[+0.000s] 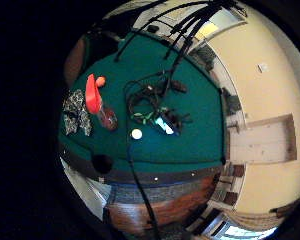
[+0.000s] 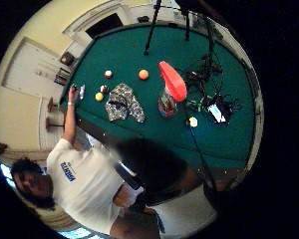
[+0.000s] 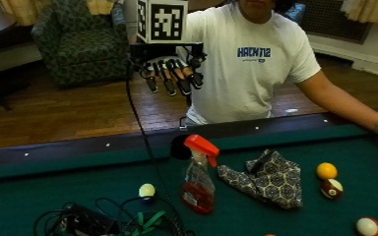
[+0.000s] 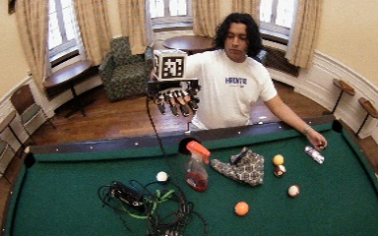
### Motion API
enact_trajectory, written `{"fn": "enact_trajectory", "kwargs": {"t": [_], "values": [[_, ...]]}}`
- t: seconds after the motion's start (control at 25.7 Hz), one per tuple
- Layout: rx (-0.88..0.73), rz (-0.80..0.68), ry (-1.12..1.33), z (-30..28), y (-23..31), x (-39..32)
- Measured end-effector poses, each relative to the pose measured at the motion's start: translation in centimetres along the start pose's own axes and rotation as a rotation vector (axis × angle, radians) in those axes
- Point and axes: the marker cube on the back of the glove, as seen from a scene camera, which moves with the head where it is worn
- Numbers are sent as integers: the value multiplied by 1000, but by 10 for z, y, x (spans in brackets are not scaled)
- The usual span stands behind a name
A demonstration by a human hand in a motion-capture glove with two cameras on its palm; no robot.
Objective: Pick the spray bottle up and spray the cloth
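Note:
A clear spray bottle [image 3: 198, 186] with an orange-red trigger head and a red label stands upright on the green felt of the pool table [image 3: 38, 196]. The same spray bottle [image 4: 196, 169] shows in the wide view and in the palm views [image 1: 97, 102] [image 2: 170, 89]. To its right lies a crumpled dark patterned cloth [image 3: 267, 178] [image 4: 243, 167] [image 2: 123, 103] [image 1: 76, 112]. My gloved right hand [image 3: 171, 73] [image 4: 174, 101] is raised high above the near rail, well above and behind the bottle. Its fingers hang straight, pointing down, holding nothing.
A pale ball [image 3: 147, 190] lies left of the bottle beside a tangle of black cables and devices [image 3: 104, 223]. Yellow, striped and orange balls [image 4: 278, 160] [image 4: 241, 208] sit right of the cloth. The person's bare left hand [image 4: 318, 142] rests on the far-right rail.

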Motion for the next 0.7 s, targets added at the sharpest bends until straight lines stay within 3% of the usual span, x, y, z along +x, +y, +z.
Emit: {"fn": "enact_trajectory", "kwargs": {"t": [0.7], "values": [[0, 34, -22, 18, 10, 11]]}}
